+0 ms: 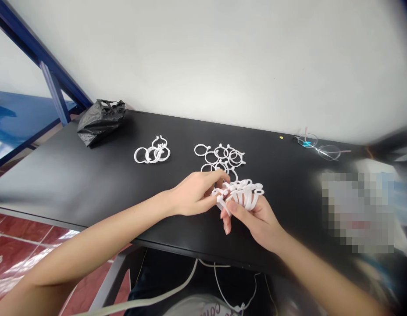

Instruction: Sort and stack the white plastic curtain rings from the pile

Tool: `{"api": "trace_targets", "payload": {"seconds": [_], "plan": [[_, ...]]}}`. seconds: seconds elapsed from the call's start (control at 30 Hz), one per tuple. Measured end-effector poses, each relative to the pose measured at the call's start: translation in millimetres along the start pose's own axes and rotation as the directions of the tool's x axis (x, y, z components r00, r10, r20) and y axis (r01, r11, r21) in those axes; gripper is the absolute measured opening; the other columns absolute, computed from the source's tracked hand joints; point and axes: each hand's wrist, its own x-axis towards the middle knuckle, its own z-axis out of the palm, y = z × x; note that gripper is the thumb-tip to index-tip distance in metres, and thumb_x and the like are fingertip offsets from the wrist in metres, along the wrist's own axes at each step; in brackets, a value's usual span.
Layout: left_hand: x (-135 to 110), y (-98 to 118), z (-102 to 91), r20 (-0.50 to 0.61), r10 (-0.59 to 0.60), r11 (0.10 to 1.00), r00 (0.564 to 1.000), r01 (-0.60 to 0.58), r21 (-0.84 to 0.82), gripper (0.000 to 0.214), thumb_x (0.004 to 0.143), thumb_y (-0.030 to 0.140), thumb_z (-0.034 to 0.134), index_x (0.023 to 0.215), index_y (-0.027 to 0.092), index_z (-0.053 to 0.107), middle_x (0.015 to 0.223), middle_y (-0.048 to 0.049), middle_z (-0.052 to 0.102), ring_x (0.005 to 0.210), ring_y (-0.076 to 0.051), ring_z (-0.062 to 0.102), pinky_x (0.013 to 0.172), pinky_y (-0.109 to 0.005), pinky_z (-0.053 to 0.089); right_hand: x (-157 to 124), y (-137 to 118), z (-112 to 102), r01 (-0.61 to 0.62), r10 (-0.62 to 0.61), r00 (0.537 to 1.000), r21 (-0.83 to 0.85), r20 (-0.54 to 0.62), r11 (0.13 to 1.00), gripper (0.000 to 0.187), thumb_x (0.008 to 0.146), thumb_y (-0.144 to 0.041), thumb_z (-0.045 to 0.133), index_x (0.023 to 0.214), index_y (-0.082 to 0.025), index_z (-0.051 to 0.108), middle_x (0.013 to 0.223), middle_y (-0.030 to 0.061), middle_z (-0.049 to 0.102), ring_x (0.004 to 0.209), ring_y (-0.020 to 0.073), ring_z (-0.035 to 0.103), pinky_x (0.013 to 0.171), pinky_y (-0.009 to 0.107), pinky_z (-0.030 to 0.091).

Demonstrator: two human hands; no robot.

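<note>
A bunch of white plastic rings with small end tabs (244,195) is gathered around the fingers of my right hand (261,221), which is closed on them. My left hand (198,193) reaches in from the left, its fingertips pinched at the left side of the bunch on one of the rings. Just beyond my hands, a loose group of similar white rings (219,153) lies overlapping on the black table (177,127). Further left rests a smaller cluster of white rings (153,154), one of them with its gap facing the wall.
A crumpled black plastic bag (101,120) sits at the table's far left. Eyeglasses (318,147) lie near the wall at right, close to a small yellow bit (281,137). Blurred plastic packaging (358,210) is at the right. White cables (183,283) hang below the front edge.
</note>
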Motion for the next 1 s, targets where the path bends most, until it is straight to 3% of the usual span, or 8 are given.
{"api": "trace_targets", "payload": {"seconds": [0.1,0.17,0.3,0.5,0.63,0.8,0.9,1.0], "plan": [[1.4,3.4,0.7,-0.014,0.054,0.988,0.998,-0.056,-0.141,0.041,0.084,0.016,0.047,0.125,0.016,0.049,0.111,-0.0085,0.064,0.080,-0.015,0.062,0.074,-0.028,0.049,2.6,2.3,-0.1,-0.082,0.072,0.994,0.118,0.081,0.990,0.034,0.093,-0.038,0.058,0.073,-0.013,0.067,0.059,0.0006,0.063,0.051,0.0115,0.062,0.057,0.027,0.053],[2.7,7.0,0.5,0.021,0.036,0.970,0.999,-0.029,-0.240,0.035,0.084,0.013,0.044,0.118,0.015,0.054,0.107,-0.0076,0.066,0.088,-0.017,0.063,0.079,-0.029,0.050,4.2,3.9,-0.7,-0.147,0.119,0.983,0.206,0.142,0.967,0.035,0.092,-0.040,0.059,0.073,-0.012,0.067,0.059,0.0006,0.062,0.049,0.0113,0.062,0.053,0.026,0.053],[3.4,10.0,1.5,0.097,-0.073,0.891,0.993,0.108,-0.441,0.023,0.083,0.011,0.046,0.105,0.015,0.054,0.087,-0.0022,0.065,0.076,-0.014,0.061,0.068,-0.025,0.049,6.2,5.5,-2.8,-0.227,0.171,0.965,0.309,0.198,0.924,0.033,0.090,-0.041,0.062,0.074,-0.012,0.068,0.060,-0.0002,0.062,0.049,0.0110,0.062,0.053,0.026,0.054],[1.9,4.0,5.3,0.120,-0.121,0.815,0.985,0.168,-0.554,0.024,0.079,0.008,0.052,0.101,0.015,0.049,0.080,-0.0011,0.062,0.065,-0.011,0.059,0.055,-0.020,0.046,7.4,5.3,-5.1,-0.205,0.162,0.967,0.229,0.195,0.952,0.032,0.088,-0.041,0.065,0.076,-0.012,0.070,0.063,0.0017,0.065,0.052,0.0108,0.062,0.056,0.026,0.055],[-0.3,4.2,6.1,0.037,-0.119,0.889,0.992,0.122,-0.442,0.022,0.081,0.015,0.056,0.101,0.016,0.047,0.079,0.0001,0.063,0.060,-0.010,0.057,0.055,-0.021,0.045,6.5,5.4,2.5,-0.104,0.099,0.994,0.110,0.046,0.988,0.025,0.083,-0.035,0.071,0.072,-0.013,0.069,0.061,0.0017,0.066,0.051,0.0108,0.061,0.057,0.026,0.056],[-2.0,2.5,-0.8,-0.106,-0.062,0.993,0.992,0.052,-0.102,0.030,0.075,0.020,0.065,0.100,0.017,0.049,0.089,-0.0010,0.061,0.068,-0.011,0.055,0.062,-0.023,0.045,3.8,8.3,5.7,0.004,0.004,0.981,0.041,-0.194,0.999,0.019,0.072,-0.028,0.080,0.076,-0.017,0.065,0.056,-0.0029,0.062,0.046,0.0121,0.061,0.049,0.025,0.055],[-2.9,-1.8,-22.2,-0.175,-0.063,0.997,0.983,0.071,0.041,0.028,0.074,0.016,0.061,0.101,0.017,0.054,0.088,-0.0006,0.063,0.070,-0.011,0.056,0.065,-0.022,0.045,4.2,8.0,-1.9,0.049,-0.056,0.943,-0.029,-0.327,0.998,0.021,0.077,-0.030,0.077,0.092,-0.019,0.068,0.062,-0.0016,0.066,0.049,0.0123,0.063,0.048,0.024,0.053],[-9.7,-5.5,-63.2,-0.192,-0.046,0.983,0.980,0.078,0.164,0.022,0.072,0.010,0.055,0.092,0.015,0.061,0.081,-0.0002,0.067,0.070,-0.011,0.059,0.066,-0.021,0.045,5.1,4.6,-8.4,0.085,-0.115,0.904,-0.091,-0.411,0.992,0.019,0.083,-0.035,0.071,0.094,-0.020,0.070,0.067,0.0014,0.068,0.051,0.0121,0.061,0.048,0.024,0.051]]}}
